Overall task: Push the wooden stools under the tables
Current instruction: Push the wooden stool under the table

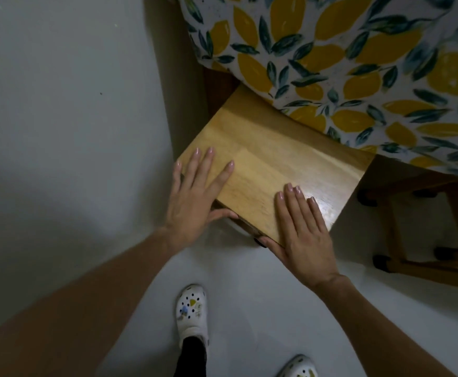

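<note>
A wooden stool (271, 159) with a square pale seat stands in the corner, its far part hidden under the table's lemon-print cloth (358, 63). My left hand (195, 197) lies flat on the seat's near left corner, thumb hooked under the front edge. On the near right corner rests my right hand (304, 232), fingers spread on top and thumb under the edge. Both hands grip the seat's front edge.
A grey wall (67, 104) runs close along the stool's left side, with a wooden table leg (179, 77) beside it. Legs of another wooden stool (402, 240) show under the cloth at the right. My feet in white clogs (192, 314) stand on the pale floor.
</note>
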A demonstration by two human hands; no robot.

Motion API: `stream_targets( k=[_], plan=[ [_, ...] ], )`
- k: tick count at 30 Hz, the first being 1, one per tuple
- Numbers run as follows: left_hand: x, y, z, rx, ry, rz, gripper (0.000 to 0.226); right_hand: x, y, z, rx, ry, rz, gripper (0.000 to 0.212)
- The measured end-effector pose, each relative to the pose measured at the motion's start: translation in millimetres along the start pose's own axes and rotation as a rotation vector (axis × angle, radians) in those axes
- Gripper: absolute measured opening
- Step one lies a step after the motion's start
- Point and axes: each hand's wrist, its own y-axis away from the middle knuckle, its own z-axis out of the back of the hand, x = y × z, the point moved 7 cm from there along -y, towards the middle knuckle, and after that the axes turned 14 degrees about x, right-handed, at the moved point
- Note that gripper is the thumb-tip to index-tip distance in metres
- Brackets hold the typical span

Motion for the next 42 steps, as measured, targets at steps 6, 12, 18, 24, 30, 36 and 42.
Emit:
stream_targets(
  k=[6,12,18,24,30,36,42],
  plan=[
    [-44,34,-14,-0.035,-0.074,0.053,0.094,-35,31,3,0.103,-0.014,0.142,0.083],
    [-28,11,-5,-0.058,-0.225,-0.230,0.092,-20,20,0,0.109,-0.059,-0.051,0.094],
    [-18,-9,0,-0.039,-0.243,-0.258,0.091,-32,1,2,0.133,-0.019,-0.017,0.094],
    [-10,-41,18,-0.030,-0.214,-0.263,0.090,-45,-34,12,0.140,-0.017,-0.024,0.093],
    [0,-70,32,0.008,-0.211,-0.254,0.090,-58,-65,20,0.142,-0.026,-0.036,0.093],
    [13,-93,45,0.076,-0.187,-0.313,0.090,-55,-83,25,0.115,-0.041,-0.082,0.093],
    [12,-96,44,0.098,-0.167,-0.324,0.090,-57,-84,28,0.108,-0.072,-0.075,0.092]
  ],
)
